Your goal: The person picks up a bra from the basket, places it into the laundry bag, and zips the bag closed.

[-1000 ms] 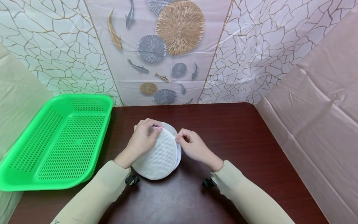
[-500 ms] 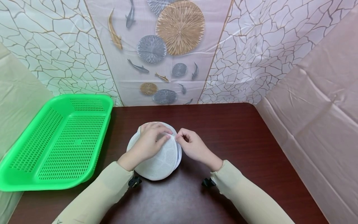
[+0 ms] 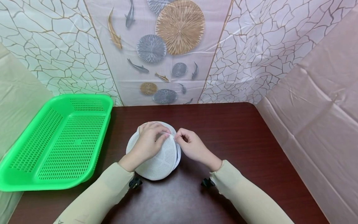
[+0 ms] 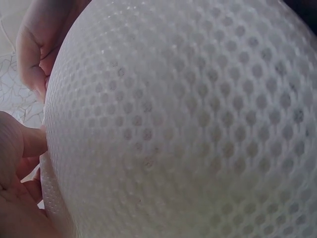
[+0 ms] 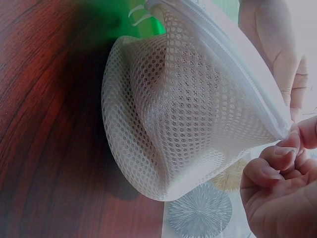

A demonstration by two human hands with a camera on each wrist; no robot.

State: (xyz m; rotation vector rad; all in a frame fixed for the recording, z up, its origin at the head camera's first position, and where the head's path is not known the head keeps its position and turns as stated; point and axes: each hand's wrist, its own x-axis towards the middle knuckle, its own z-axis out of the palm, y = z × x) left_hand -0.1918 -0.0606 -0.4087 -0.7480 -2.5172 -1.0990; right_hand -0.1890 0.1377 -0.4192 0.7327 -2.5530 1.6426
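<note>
A round white mesh laundry bag [image 3: 159,165] stands on the dark table between both hands. My left hand [image 3: 148,141] lies over its upper left side, thumb and fingers pinching the top edge. My right hand [image 3: 193,147] has its fingers curled and pinches the edge close beside the left fingertips. In the right wrist view, a white zipper [image 5: 237,57] runs along the bag's edge to the corner where the right fingers [image 5: 277,163] grip. Mesh fills most of the left wrist view, with the left thumb [image 4: 32,141] against its edge.
A green plastic basket [image 3: 109,124] with a perforated floor stands at the table's left side. The reddish-brown table [image 3: 237,133] ends at a patterned cloth wall [image 3: 167,84] behind. A plain beige cloth [image 3: 313,102] hangs along the right.
My left hand has slid right along the bag's top edge, up close to the right hand. More of the bag's left side now shows. The right hand has barely moved.
</note>
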